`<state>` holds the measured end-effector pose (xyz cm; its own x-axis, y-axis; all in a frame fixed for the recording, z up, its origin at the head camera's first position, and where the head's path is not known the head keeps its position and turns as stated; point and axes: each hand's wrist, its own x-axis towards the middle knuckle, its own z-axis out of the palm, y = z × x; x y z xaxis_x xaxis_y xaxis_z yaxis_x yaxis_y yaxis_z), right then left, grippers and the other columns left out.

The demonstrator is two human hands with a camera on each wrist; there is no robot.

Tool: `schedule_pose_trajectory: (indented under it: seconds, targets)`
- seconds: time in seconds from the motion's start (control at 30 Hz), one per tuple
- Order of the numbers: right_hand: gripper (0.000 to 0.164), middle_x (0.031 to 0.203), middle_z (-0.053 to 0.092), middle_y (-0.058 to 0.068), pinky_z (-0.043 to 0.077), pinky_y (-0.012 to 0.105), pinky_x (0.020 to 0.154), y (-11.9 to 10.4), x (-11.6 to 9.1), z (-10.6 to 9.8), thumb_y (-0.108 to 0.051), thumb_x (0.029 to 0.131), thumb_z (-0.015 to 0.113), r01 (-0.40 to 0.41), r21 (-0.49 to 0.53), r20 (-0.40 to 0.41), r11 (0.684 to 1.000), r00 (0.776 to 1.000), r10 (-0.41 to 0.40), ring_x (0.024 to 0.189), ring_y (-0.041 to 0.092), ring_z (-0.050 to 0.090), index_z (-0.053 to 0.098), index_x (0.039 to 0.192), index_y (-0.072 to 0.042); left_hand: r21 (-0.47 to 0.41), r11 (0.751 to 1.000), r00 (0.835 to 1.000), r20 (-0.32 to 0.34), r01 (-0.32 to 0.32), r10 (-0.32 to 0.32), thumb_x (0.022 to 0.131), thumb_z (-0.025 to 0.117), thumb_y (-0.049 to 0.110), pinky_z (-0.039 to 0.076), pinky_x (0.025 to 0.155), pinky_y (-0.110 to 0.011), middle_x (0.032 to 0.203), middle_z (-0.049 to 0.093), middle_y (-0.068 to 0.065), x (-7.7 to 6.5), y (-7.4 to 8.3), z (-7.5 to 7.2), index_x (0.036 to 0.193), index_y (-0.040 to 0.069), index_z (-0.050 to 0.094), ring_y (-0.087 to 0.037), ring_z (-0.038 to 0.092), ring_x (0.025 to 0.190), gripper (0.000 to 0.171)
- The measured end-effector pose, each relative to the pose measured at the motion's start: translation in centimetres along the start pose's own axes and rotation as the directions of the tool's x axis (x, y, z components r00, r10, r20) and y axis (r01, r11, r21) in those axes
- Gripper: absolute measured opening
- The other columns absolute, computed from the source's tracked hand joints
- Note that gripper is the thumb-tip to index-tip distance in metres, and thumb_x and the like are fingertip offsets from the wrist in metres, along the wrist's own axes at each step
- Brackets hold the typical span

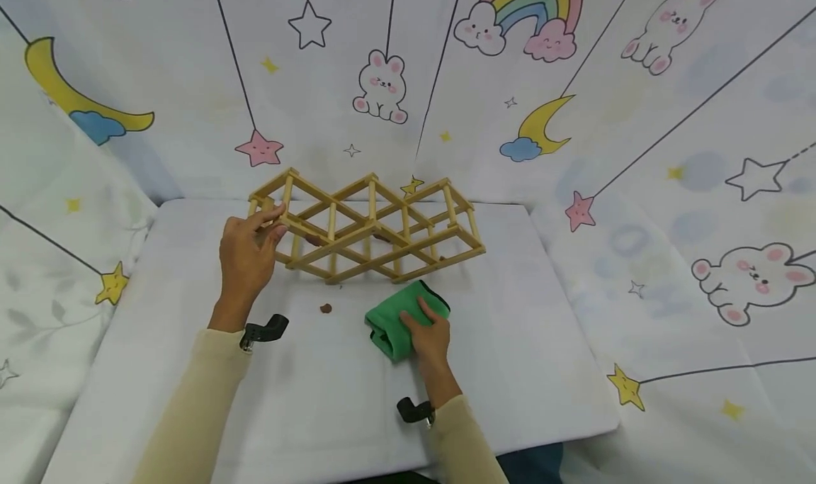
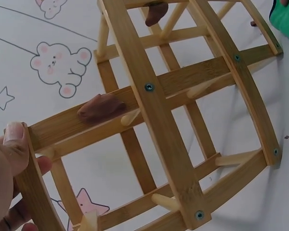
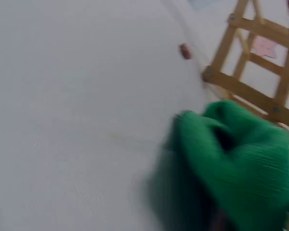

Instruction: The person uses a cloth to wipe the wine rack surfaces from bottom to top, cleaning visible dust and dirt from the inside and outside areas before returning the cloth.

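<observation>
The wooden lattice rack [image 1: 373, 226] sits toward the far side of the white table [image 1: 542, 356], its left end pinched between the left hand's [image 1: 247, 257] thumb and fingers. It looks light and stiff (though its bolted crossings may fold), so an end slat seems the safest hold. Nearer, the right hand [image 1: 432, 336] grips a soft green cloth [image 1: 398, 317]; a brown lump [image 2: 102, 107] on one slat obstructs holding there.

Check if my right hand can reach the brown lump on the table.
Likely yes: between the right hand and the brown lump lie only bare tabletop and the green cloth that hand holds.
</observation>
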<state>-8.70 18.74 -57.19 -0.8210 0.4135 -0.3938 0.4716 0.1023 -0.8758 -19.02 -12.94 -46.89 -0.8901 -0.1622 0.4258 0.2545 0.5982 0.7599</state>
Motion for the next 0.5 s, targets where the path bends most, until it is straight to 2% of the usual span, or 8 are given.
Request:
schedule_pose_trajectory:
  seconds: [0.13,0.27,0.33,0.37,0.4,0.43,0.47,0.5]
  targets:
    - [0.059,0.164,0.049,0.014,0.033,0.056,0.127,-0.1,1.1,1.1,-0.02,0.088,0.089,0.033,-0.008,-0.086,0.999,0.996,-0.033,0.158,0.04,0.034,0.069,0.143,-0.03,0.035,0.999,0.999,0.044,-0.028,0.026,0.099,0.076,0.024,0.032,0.076,-0.042,0.118,0.074,-0.019,-0.2,0.0,-0.4,0.141,0.018,0.071,-0.033,0.048,0.09,0.042]
    - [0.058,0.166,0.047,0.009,0.028,0.055,0.13,-0.8,0.8,0.0,-0.01,0.093,0.082,0.078,0.07,-0.089,0.994,0.993,-0.072,0.161,0.036,0.029,0.067,0.144,-0.032,0.033,0.993,0.989,0.09,-0.118,0.114,0.099,0.077,0.027,0.031,0.084,-0.053,0.147,0.067,-0.014,0.1,0.0,-0.6,0.146,0.018,0.066,-0.037,0.052,0.091,0.05]
    - [0.059,0.169,0.044,0.005,0.025,0.053,0.131,-1.6,0.4,-1.3,-0.007,0.097,0.077,0.159,0.105,-0.122,0.982,0.982,-0.146,0.163,0.032,0.027,0.064,0.147,-0.033,0.009,0.989,0.981,0.127,-0.151,0.148,0.1,0.074,0.028,0.034,0.092,-0.06,0.16,0.056,-0.012,0.4,-0.1,-0.7,0.151,0.016,0.062,-0.041,0.056,0.098,0.053]
    - [0.059,0.169,0.043,0.003,0.026,0.052,0.131,-2.1,0.3,-2.1,-0.005,0.098,0.075,0.224,0.117,-0.162,0.967,0.965,-0.204,0.162,0.03,0.028,0.062,0.148,-0.034,-0.01,0.987,0.975,0.152,-0.16,0.159,0.102,0.072,0.028,0.036,0.101,-0.063,0.164,0.051,-0.012,0.6,-0.1,-0.8,0.153,0.015,0.059,-0.043,0.059,0.107,0.055]
    - [0.06,0.168,0.044,0.001,0.029,0.049,0.13,-2.8,0.2,-2.8,-0.005,0.099,0.074,0.307,0.12,-0.217,0.944,0.936,-0.276,0.161,0.027,0.03,0.061,0.149,-0.035,-0.039,0.987,0.97,0.181,-0.158,0.162,0.104,0.069,0.028,0.036,0.112,-0.063,0.166,0.047,-0.011,0.7,-0.2,-0.8,0.156,0.013,0.056,-0.044,0.061,0.117,0.056]
    - [0.06,0.168,0.043,-0.001,0.033,0.047,0.129,-3.6,0.3,-3.5,-0.005,0.1,0.073,0.395,0.108,-0.271,0.912,0.895,-0.355,0.159,0.025,0.034,0.061,0.149,-0.036,-0.065,0.987,0.964,0.211,-0.148,0.159,0.106,0.066,0.028,0.036,0.119,-0.06,0.169,0.043,-0.01,0.8,-0.3,-0.9,0.158,0.013,0.052,-0.043,0.061,0.128,0.056]
    - [0.059,0.167,0.044,-0.001,0.036,0.046,0.127,-4.5,0.4,-4.1,-0.004,0.1,0.072,0.492,0.09,-0.325,0.866,0.836,-0.442,0.158,0.023,0.036,0.06,0.149,-0.035,-0.09,0.987,0.96,0.237,-0.132,0.15,0.107,0.063,0.028,0.043,0.119,-0.052,0.17,0.041,-0.009,0.9,-0.4,-0.9,0.16,0.013,0.049,-0.042,0.061,0.132,0.057]
    - [0.059,0.167,0.044,-0.001,0.039,0.044,0.125,-5.6,0.7,-4.6,-0.003,0.1,0.071,0.581,0.051,-0.372,0.812,0.766,-0.525,0.156,0.023,0.039,0.06,0.15,-0.033,-0.114,0.987,0.956,0.259,-0.112,0.139,0.108,0.061,0.027,0.05,0.114,-0.042,0.171,0.039,-0.008,1.0,-0.5,-1.0,0.161,0.013,0.046,-0.04,0.064,0.13,0.057]
